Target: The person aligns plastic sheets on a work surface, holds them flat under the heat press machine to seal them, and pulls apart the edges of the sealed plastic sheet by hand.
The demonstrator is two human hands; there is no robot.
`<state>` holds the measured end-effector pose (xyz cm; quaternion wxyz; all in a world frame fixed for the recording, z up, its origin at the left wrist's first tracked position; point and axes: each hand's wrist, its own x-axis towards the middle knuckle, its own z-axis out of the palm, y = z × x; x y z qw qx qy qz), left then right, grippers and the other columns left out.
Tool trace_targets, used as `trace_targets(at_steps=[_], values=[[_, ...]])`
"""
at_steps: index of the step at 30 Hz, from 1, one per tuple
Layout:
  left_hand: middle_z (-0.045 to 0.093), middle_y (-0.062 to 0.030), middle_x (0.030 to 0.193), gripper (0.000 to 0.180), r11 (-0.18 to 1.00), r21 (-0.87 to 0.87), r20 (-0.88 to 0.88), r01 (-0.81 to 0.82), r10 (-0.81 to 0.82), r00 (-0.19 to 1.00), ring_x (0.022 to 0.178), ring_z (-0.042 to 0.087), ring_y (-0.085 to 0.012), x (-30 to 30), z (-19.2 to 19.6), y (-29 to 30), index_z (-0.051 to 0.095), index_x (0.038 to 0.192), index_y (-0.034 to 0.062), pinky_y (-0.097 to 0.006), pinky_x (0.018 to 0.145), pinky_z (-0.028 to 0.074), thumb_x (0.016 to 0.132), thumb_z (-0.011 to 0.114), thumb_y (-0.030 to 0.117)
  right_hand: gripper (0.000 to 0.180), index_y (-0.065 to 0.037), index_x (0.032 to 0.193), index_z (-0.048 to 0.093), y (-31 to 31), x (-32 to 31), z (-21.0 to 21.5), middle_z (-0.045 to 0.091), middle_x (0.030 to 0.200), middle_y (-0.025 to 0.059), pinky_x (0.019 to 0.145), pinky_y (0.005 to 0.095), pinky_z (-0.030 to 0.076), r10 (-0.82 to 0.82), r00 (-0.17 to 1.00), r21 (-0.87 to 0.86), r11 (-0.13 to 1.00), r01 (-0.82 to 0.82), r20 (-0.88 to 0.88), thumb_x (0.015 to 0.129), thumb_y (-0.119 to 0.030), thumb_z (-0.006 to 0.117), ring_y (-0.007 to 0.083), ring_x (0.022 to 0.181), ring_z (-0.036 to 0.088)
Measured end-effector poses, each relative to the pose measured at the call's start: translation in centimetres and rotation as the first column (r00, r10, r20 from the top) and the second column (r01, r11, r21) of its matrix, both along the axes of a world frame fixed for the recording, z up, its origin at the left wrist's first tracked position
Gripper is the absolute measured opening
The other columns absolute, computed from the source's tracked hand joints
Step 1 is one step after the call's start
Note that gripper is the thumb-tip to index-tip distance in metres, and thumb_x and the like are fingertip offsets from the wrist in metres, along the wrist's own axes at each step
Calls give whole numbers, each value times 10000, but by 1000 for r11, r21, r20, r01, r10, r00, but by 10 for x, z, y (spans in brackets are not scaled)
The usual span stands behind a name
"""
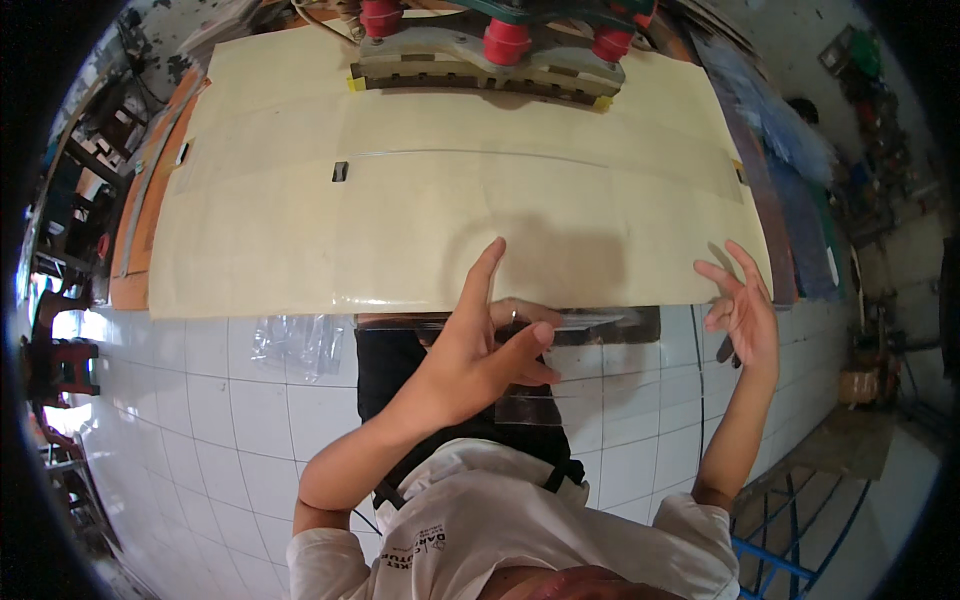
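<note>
My left hand (pixel 480 355) hovers just in front of the near edge of a cream-coloured sheet (pixel 270 230) covering the table. Its index finger points forward over the sheet, the thumb stands apart, and the other fingers are partly bent, one wearing a ring. Nothing shows in its grasp. At the sheet's near right corner, my right hand (pixel 742 310) is raised with fingers spread, holding nothing. Beyond both hands, a thin straight line or strip (pixel 480 153) runs across the sheet. A small black block (pixel 340 172) sits near its left end.
At the far side, a machine's metal bar (pixel 490 75) with red knobs (pixel 507 42) overhangs the sheet. A metal ruler (pixel 150 185) lies along the left edge. Clear plastic bags (pixel 300 347) hang or lie below the near edge. Blue plastic sheeting (pixel 770 120) is at right.
</note>
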<state>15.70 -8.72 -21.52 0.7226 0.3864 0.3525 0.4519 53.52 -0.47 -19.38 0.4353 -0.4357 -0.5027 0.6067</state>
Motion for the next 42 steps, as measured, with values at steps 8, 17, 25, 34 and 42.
trace_targets(at_steps=[8,17,25,34,42], values=[[676,-213,1159,724,997,68,-171,-20,32,985,754,728,-223,0,15,21,34,1579,77,-336,701,634,1036,513,93,384,16,1289,624,31,-34,12,716,1069,123,510,222,496,-83,920,64,996,63,384,974,-201,651,82,579,596],[722,-195,1057,632,920,380,-195,-101,186,963,764,720,-190,-6,15,0,162,1549,29,-308,699,600,1009,490,9,316,7,1250,659,-6,-57,19,720,1104,90,569,221,525,-435,817,503,838,213,378,951,-97,659,61,611,596],[746,-153,933,418,927,197,-297,-320,368,881,630,670,-109,-53,22,-5,406,1418,1,-228,586,540,1023,524,73,344,54,1272,613,2,-93,6,679,1207,165,648,248,570,-337,909,480,857,188,246,931,19,640,98,677,656],[733,-183,1017,311,885,198,-271,-422,463,844,689,718,-173,-90,15,8,458,1286,-44,-267,624,592,985,500,24,349,54,1278,605,19,-130,-4,670,1221,158,658,248,569,-241,950,417,898,141,197,932,24,637,110,710,682],[673,-233,1141,243,873,199,-225,-445,483,846,844,733,-221,-94,17,10,432,1208,-25,-294,711,604,969,466,-2,355,54,1280,602,18,-139,-11,677,1212,161,676,250,574,-238,958,418,896,153,160,929,28,644,109,741,685]])
